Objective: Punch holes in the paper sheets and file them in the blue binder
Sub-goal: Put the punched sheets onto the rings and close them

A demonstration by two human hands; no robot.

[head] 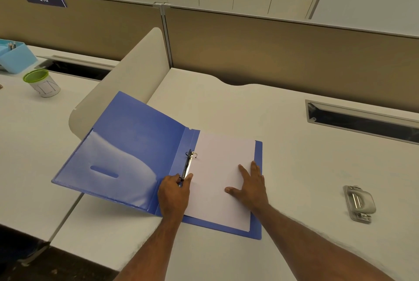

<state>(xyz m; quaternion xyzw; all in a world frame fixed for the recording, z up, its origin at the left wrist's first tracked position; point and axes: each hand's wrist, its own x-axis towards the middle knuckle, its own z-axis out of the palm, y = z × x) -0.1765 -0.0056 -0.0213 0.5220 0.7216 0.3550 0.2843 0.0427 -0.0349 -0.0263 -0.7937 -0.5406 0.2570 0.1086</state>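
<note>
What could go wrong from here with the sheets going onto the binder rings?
1. The left hand is pinching the ring clip; fingers there could get nipped if it snaps shut.
2. The right hand only presses flat on the paper sheets, so they might slide off the rings.
3. The blue binder has its open cover overhanging the desk edge, resting on the divider, so it may shift.
</note>
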